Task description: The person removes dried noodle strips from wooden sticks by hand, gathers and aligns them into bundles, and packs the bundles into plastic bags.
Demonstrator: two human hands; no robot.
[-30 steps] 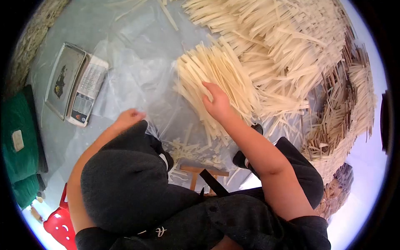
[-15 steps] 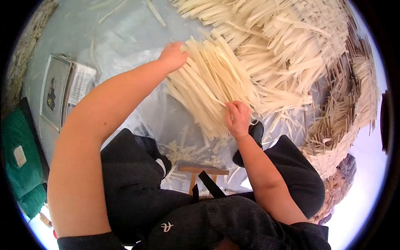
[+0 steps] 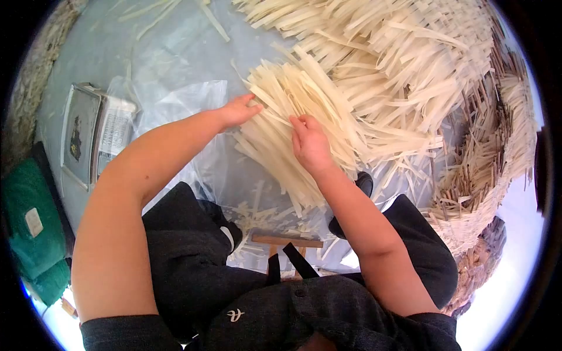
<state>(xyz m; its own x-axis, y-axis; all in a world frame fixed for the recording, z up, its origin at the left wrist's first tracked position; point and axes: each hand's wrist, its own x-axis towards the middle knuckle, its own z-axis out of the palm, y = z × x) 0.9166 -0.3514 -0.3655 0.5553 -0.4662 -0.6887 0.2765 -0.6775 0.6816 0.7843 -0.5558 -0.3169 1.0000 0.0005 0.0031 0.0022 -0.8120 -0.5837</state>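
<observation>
A thick bundle of pale flat strips, which look like split wood or plant fibre, lies in front of me on the grey sheet. My left hand is at the bundle's left edge, its thumb and fingers apart and touching the strip ends. Over the middle of the bundle, my right hand is closed, fingertips pinched on a pale strip. Part of that strip is hidden by the fingers and blends with those beneath.
A large heap of similar strips spreads at the upper right, beside a woven border. To the left stand a metal tin and clear plastic. A small wooden stool and scraps lie between my feet.
My right hand has moved up and left, from the bundle's lower right to its middle. My left hand has come down along the left edge, its fingers now opened out.
</observation>
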